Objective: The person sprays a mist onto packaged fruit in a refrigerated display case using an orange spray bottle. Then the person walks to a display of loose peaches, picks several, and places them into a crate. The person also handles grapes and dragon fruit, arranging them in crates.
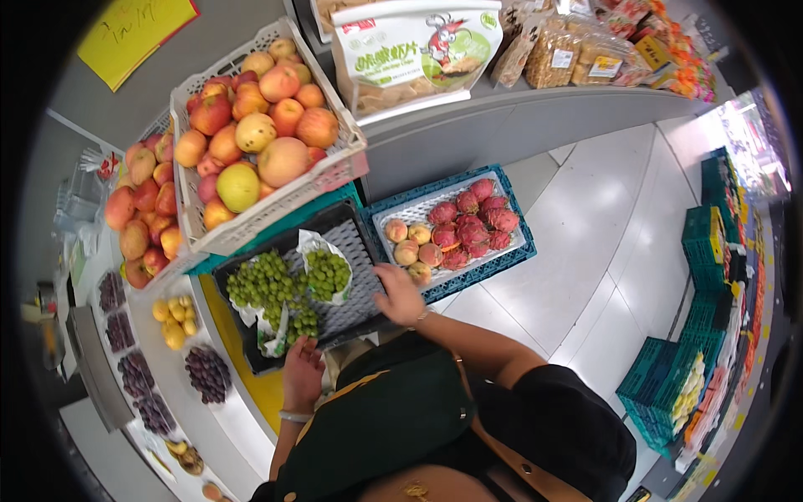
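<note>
Before me is a black plastic crate [227,326] with a grey mesh liner [349,270]. Bunches of green grapes [258,280] fill its left half, some of them in white paper wraps [310,242]. My right hand [401,295] lies over the crate's right rim, thumb and fingers bent around it. At the near edge, below the lowest grapes, is my left hand [303,371], its fingers slightly curled and pointing up. Whether it touches the rim or the grapes cannot be told. Dragon fruit [470,229] and peaches [406,252] sit in a blue crate [526,241] beyond my right hand.
A white crate [276,216] of apples stands behind the grapes. Purple grapes [208,374] and yellow fruit [175,321] lie on a white shelf to the left. Bagged shrimp chips [417,59] top a grey counter. Stacked green crates [652,383] line the tiled floor's right side.
</note>
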Demonstrator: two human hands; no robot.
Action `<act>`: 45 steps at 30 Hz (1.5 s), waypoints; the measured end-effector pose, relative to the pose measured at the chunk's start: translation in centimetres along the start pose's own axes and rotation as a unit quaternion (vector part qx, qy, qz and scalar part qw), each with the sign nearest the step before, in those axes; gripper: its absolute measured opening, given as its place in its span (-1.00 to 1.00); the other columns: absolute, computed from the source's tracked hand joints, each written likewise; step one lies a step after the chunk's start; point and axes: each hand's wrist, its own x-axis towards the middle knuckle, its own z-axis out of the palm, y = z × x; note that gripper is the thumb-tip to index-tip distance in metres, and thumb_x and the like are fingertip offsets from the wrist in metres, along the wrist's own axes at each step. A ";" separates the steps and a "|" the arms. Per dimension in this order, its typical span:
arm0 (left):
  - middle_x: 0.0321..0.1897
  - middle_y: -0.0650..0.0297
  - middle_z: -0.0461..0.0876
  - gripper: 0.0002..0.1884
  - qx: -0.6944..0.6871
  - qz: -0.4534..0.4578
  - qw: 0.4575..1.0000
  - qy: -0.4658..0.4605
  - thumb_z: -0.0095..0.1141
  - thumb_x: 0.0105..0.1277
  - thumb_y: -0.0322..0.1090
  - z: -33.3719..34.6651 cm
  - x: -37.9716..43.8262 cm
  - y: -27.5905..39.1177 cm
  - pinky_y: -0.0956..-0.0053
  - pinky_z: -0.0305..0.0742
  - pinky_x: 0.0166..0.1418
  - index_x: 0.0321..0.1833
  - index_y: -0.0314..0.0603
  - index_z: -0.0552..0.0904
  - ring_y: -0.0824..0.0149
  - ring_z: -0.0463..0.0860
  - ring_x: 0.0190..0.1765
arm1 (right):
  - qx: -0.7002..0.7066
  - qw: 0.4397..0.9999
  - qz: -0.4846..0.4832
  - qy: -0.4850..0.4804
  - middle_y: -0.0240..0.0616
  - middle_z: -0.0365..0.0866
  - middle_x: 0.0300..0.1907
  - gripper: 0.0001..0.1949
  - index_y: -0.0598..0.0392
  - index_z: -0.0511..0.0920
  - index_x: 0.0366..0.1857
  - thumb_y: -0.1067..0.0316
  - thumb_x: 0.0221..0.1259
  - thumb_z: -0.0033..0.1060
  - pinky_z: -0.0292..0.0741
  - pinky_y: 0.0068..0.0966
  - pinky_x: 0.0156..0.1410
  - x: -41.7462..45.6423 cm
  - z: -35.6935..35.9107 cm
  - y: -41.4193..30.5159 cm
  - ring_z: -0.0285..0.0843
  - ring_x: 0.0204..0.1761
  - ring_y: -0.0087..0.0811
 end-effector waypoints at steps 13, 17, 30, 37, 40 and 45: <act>-0.27 0.40 0.62 -0.75 0.222 -0.109 0.969 -0.004 -0.04 0.38 -0.11 12.4 5.3 -11.9 0.46 0.36 -0.08 0.01 0.01 0.51 0.46 0.56 -0.14 | -0.154 0.887 0.389 -0.197 -0.05 0.66 -0.24 -0.67 0.07 0.56 -0.10 0.14 0.10 0.15 0.53 -0.26 0.00 -11.2 -16.1 22.4 0.62 -0.15 -0.09; -0.28 0.42 0.63 -0.75 0.251 -0.117 0.961 0.011 -0.08 0.38 -0.10 12.0 8.2 -13.5 0.44 0.34 -0.05 0.00 0.01 0.51 0.48 0.56 -0.15 | -0.102 0.889 0.395 -0.206 -0.08 0.63 -0.16 -0.65 0.07 0.53 -0.09 0.13 0.07 0.18 0.50 -0.23 0.03 -10.8 -13.9 22.1 0.58 -0.08 -0.09; -0.22 0.41 0.60 -0.75 0.188 -0.221 0.954 0.073 -0.07 0.37 -0.11 8.0 11.2 -21.5 0.51 0.35 -0.09 0.00 0.01 0.50 0.52 0.51 -0.21 | -0.324 0.889 0.081 -0.314 -0.25 0.27 0.24 -0.44 0.06 0.39 0.15 0.25 -0.04 0.23 0.54 -0.22 -0.02 -1.0 -1.8 24.2 0.40 0.10 -0.13; -0.26 0.44 0.61 -0.73 0.117 -0.202 0.967 0.098 0.00 0.35 -0.06 9.2 12.3 -26.9 0.56 0.35 -0.13 -0.01 0.00 0.50 0.56 0.52 -0.23 | -0.364 0.858 0.026 -0.360 -0.15 0.28 0.17 -0.33 0.03 0.25 0.18 0.20 -0.10 0.33 0.57 -0.28 -0.07 1.2 1.2 28.1 0.43 0.06 -0.18; -0.26 0.45 0.61 -0.72 0.108 -0.205 0.969 0.089 0.02 0.34 -0.05 11.2 13.8 -28.6 0.56 0.34 -0.14 -0.03 0.01 0.51 0.58 0.53 -0.24 | -0.268 0.896 0.094 -0.340 -0.15 0.36 0.09 -0.35 0.04 0.29 0.15 0.17 -0.11 0.35 0.59 -0.32 -0.08 2.3 0.6 28.2 0.51 -0.05 -0.27; -0.26 0.47 0.61 -0.70 0.085 -0.175 0.978 0.072 0.04 0.32 -0.02 13.5 17.5 -30.0 0.54 0.34 -0.15 -0.03 0.01 0.51 0.59 0.53 -0.24 | 0.265 0.791 0.502 -0.229 -0.31 0.49 -0.24 -0.47 0.00 0.42 0.03 -0.04 0.01 0.26 0.46 -0.48 -0.30 1.6 -0.1 32.5 0.46 -0.38 -0.46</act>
